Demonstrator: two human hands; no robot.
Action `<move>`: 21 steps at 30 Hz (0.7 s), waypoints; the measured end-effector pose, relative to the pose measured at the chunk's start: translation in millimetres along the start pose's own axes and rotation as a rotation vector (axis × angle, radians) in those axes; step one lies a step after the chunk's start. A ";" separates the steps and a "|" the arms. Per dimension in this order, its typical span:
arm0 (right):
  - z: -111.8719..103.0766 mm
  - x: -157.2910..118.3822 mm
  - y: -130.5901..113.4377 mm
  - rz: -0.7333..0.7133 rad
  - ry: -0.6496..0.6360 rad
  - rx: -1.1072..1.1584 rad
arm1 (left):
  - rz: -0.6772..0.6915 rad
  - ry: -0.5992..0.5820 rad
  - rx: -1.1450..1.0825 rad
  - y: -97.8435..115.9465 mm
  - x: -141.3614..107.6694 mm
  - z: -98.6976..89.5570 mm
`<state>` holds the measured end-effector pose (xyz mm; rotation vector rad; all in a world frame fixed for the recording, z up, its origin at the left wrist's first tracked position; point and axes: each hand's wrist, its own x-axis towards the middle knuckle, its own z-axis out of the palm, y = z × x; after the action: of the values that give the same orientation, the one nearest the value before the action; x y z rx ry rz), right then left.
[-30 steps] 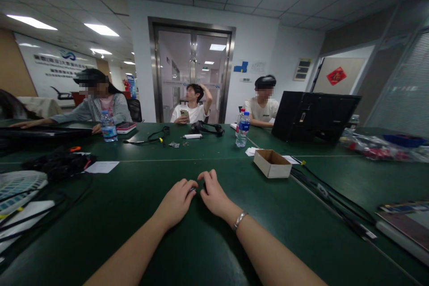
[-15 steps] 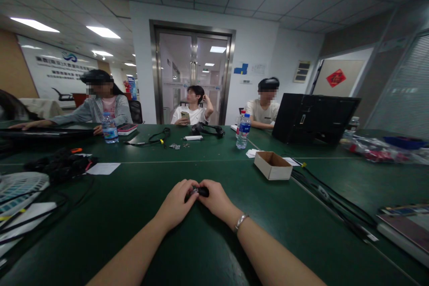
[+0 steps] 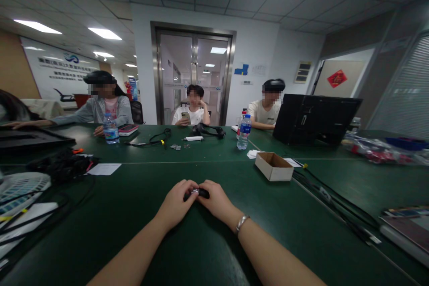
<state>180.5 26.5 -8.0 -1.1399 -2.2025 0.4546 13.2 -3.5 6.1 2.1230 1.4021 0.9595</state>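
Both of my hands meet over the green table (image 3: 197, 241), fingers curled round one small black object with a shiny metal middle (image 3: 203, 193). My left hand (image 3: 179, 199) grips its left end, the thumb near the metal part. On the other end, my right hand (image 3: 214, 199) is closed, with a silver bracelet (image 3: 241, 224) at the wrist. Fingers hide much of the object, and its exact kind cannot be made out. Beyond the hands, to the right, stands an open cardboard box (image 3: 275, 173).
Black cables (image 3: 338, 208) run along the right side. A white fan (image 3: 27, 192) and dark tangled gear (image 3: 62, 165) lie left. Water bottles (image 3: 244, 133), a monitor (image 3: 317, 118) and a black headset (image 3: 209, 131) stand farther back. Several people sit around the table.
My hands stay together in nearly the same place; a little more black shows at the object's left end. Across the table, the middle person's head has turned and their raised arm has lowered slightly.
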 end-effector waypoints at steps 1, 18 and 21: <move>0.2 0.0 0.0 -0.002 0.001 0.003 | 0.004 0.004 0.002 -0.5 0.1 0.0; 1.3 -1.4 -2.9 0.042 0.141 0.129 | 0.029 0.023 -0.023 -8.5 3.2 1.8; 1.2 -1.8 -3.0 -0.002 0.137 0.158 | 0.029 0.037 -0.042 -10.6 3.9 2.7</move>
<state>178.7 23.3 -7.9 -1.0526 -2.0125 0.5235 9.5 4.4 -1.6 2.1107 1.3604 1.0358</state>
